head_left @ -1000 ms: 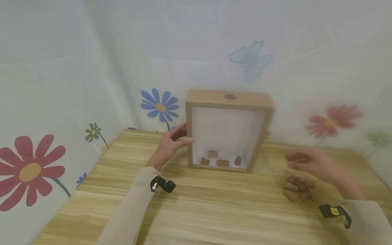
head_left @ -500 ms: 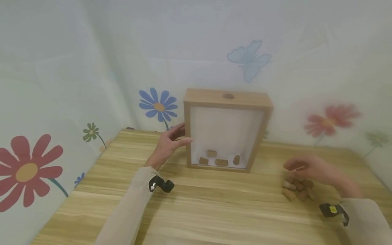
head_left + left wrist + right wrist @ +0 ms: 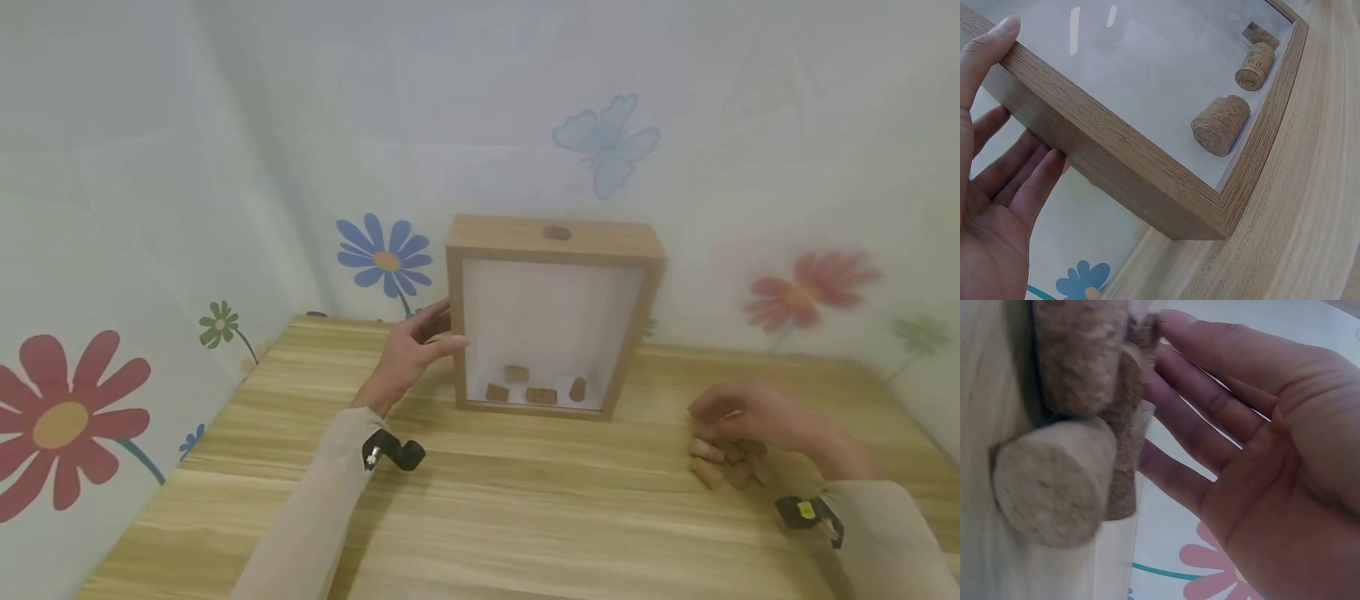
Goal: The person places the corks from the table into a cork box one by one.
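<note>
Corks (image 3: 738, 475) lie heaped, partly hidden by the right hand (image 3: 765, 415).

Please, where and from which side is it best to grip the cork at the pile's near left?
Probably pinch this cork across the middle of its rounded side, coming from above and the near left: it lies on its side, with other corks behind and to its right.

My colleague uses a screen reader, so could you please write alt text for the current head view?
A person's left hand grips the side of an upright, clear-fronted wooden box with four corks inside, while the right hand is at a pile of corks on a table. Behind hangs a pale backdrop with flowers and a butterfly.
</note>
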Demonstrator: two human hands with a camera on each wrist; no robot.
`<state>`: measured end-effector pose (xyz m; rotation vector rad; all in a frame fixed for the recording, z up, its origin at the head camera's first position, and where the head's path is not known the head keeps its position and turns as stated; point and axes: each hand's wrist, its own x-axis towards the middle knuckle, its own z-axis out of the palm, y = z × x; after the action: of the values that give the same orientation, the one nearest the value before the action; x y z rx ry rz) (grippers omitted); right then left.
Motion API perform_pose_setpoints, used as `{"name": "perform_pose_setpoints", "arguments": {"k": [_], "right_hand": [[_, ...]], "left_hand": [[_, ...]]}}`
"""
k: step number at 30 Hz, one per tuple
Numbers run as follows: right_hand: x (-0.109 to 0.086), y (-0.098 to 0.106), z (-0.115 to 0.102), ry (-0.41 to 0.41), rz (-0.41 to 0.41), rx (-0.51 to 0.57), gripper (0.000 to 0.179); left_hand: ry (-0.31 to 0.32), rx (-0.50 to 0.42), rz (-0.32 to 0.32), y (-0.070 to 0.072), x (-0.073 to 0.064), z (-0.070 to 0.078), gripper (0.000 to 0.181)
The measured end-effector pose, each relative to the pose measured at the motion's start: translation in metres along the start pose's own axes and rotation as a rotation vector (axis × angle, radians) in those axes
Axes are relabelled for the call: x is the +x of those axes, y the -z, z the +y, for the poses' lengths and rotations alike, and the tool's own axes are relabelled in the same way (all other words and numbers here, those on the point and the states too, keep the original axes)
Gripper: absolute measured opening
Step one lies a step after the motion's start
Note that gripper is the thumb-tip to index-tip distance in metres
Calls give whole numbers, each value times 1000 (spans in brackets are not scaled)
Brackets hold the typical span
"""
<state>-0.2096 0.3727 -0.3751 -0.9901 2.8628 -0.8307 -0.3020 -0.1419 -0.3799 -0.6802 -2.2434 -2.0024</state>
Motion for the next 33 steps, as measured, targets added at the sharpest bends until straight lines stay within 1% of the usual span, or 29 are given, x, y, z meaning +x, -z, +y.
{"name": "perform_pose_setpoints", "arguments": {"k": [4,7,10,15,18,22,27,30,33], "right_hand": [[2,-4,-4,-44,44,-28,18],[3,-5,-5,-85,58,-36,15],[2,-4,-2,-103,44,-29,17],[-1,-3,3,-87,8,7,23],[0,-3,2,-87,-5,16,24],[3,-4,-5,-108,-8,29,22],[5,-6,-8,-133,18,62,18],[6,-8,-7,-133,50,43,16],[6,-9,-4,-158,88,19,18]], "left_hand": [[-5,-4,-1,0,0,0,74],[-4,-2,2,0,0,0,73],[-3,-4,1,0,1,-1,72],[3,-11,0,0,2,-2,71],[5,-6,2,0,2,-1,71],[1,3,4,0,1,1,72],[1,3,1,0,0,2,72],[1,5,1,0,0,2,72],[0,7,1,0,0,2,71]]}}
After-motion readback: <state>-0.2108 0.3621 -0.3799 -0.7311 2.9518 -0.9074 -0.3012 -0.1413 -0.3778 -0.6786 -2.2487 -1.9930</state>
